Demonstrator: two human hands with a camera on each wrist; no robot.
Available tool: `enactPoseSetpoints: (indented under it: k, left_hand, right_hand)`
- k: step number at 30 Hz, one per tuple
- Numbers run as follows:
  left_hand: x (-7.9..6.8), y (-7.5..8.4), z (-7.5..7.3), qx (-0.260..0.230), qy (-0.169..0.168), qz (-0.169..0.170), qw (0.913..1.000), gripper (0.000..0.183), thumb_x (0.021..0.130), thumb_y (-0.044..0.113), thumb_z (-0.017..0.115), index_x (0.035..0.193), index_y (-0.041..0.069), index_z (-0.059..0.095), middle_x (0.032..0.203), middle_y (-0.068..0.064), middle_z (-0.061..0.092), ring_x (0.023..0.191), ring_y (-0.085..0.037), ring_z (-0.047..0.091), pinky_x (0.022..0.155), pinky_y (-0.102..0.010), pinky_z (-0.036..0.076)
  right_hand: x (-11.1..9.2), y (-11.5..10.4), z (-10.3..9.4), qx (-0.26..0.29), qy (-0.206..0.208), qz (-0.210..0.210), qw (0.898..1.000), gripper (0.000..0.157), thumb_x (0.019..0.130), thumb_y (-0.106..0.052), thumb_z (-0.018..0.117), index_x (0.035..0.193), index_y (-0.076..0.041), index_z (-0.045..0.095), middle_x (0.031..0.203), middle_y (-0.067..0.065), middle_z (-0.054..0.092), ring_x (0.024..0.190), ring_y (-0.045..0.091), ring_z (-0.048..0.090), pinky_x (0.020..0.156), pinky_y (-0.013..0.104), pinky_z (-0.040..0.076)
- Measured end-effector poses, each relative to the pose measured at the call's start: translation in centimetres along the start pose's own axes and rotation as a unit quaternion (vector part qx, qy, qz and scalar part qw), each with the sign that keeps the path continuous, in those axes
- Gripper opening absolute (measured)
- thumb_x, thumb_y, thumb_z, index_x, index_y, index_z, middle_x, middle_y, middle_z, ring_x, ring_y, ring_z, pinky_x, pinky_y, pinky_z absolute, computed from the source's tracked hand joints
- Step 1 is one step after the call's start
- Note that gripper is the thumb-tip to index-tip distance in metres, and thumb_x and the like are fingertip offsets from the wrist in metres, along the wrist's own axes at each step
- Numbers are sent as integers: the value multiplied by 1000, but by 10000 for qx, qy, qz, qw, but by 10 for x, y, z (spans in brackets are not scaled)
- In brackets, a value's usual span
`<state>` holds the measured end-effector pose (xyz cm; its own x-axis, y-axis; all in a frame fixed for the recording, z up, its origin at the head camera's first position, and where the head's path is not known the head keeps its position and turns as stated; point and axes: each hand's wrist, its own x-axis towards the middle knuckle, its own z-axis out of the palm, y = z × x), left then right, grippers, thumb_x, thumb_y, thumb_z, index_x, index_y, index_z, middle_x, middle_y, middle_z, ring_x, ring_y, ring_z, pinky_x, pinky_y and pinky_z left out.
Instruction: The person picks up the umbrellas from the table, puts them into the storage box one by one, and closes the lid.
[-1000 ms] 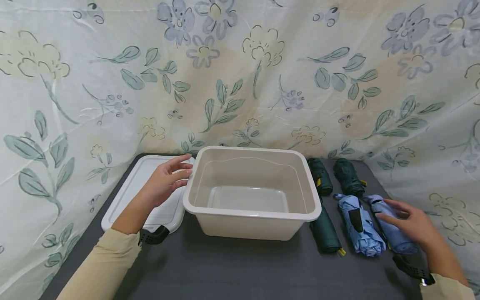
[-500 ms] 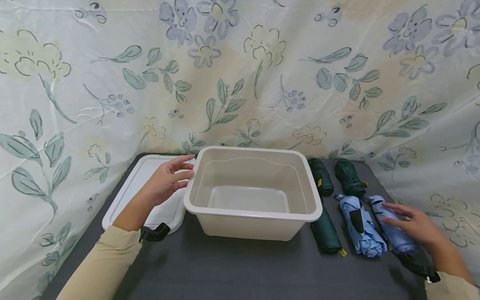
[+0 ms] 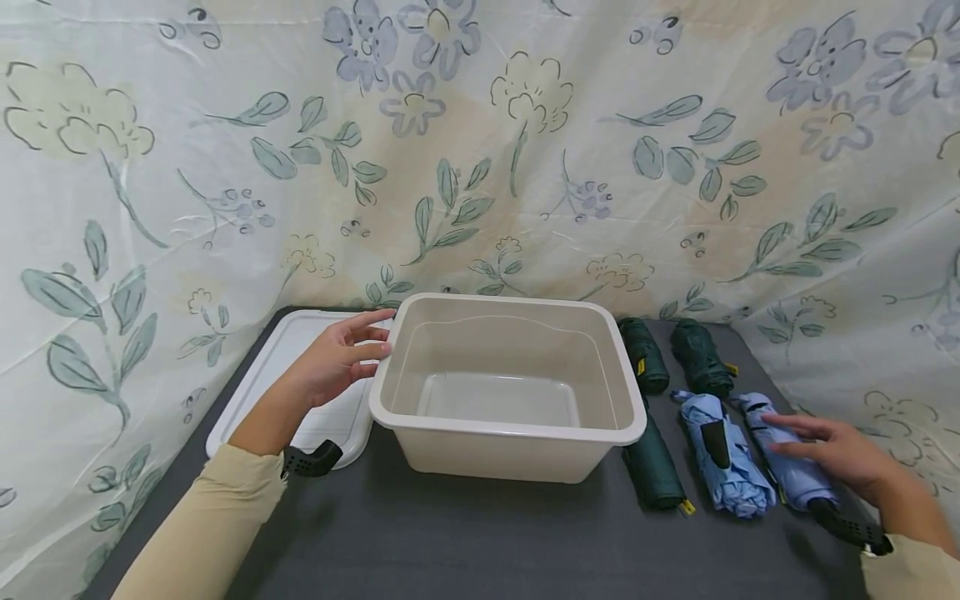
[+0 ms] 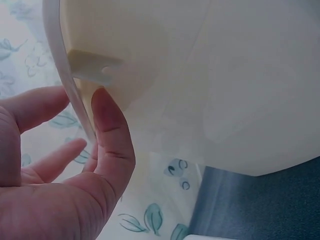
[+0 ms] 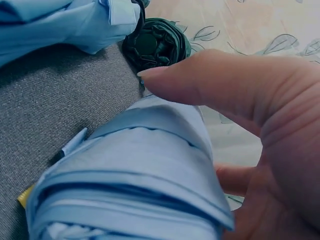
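A beige plastic storage bin [image 3: 507, 454] stands upright in the middle of the table in the head view, with nothing in it. My left hand [image 3: 337, 358] rests its fingertips at the bin's left rim; in the left wrist view the thumb [image 4: 112, 130] lies below the rim, against the outer wall. Over at the right, my right hand [image 3: 843, 454] lies loosely along a rolled light-blue folding umbrella [image 3: 795, 471]. Seen from the right wrist, the thumb [image 5: 190, 82] is just above that umbrella's far end and the fingers are at its right side, partly hidden.
Beside it lies another light-blue umbrella [image 3: 738, 487] with a black patch. Dark green rolled umbrellas lie near the bin [image 3: 656, 471] and farther back [image 3: 701, 358]. A white lid [image 3: 341, 421] lies flat left of the bin. A floral curtain [image 3: 480, 167] hangs behind the table.
The right hand has shifted slightly right and lower in the head view, staying along the light-blue umbrella. The left hand keeps its place at the bin's rim.
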<state>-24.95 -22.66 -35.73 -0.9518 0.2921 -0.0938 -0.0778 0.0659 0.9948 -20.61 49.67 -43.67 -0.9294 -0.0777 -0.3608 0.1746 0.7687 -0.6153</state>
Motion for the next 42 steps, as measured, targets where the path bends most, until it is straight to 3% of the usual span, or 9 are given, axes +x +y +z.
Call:
enactPoseSetpoints:
  k: [23, 28, 42]
  left_hand:
    - [5, 7, -2, 19, -194, -114, 9997, 72, 97, 4, 67, 161, 13, 33, 127, -10, 51, 100, -11, 68, 84, -27, 61]
    - [6, 8, -2, 56, -177, -174, 9997, 73, 97, 5, 67, 161, 14, 33, 128, -9, 52, 102, -12, 66, 85, -27, 61]
    - [5, 3, -2, -218, -302, -65, 9993, 70, 97, 1, 65, 160, 10, 35, 123, -7, 53, 100, -12, 68, 84, -28, 61]
  right_hand:
    - [6, -4, -6, -332, -88, 111, 9993, 82, 92, -45, 73, 154, -3, 40, 158, 45, 14, 134, 68, 24, 93, 79, 38]
    - [5, -7, -7, -492, -57, 221, 9985, 82, 92, -48, 73, 154, -5, 42, 155, 47, 17, 131, 66, 30, 92, 74, 43]
    - [6, -7, -1, -661, 205, -14, 9976, 77, 93, -42, 74, 150, 1, 46, 153, 48, 23, 130, 68, 31, 91, 78, 40]
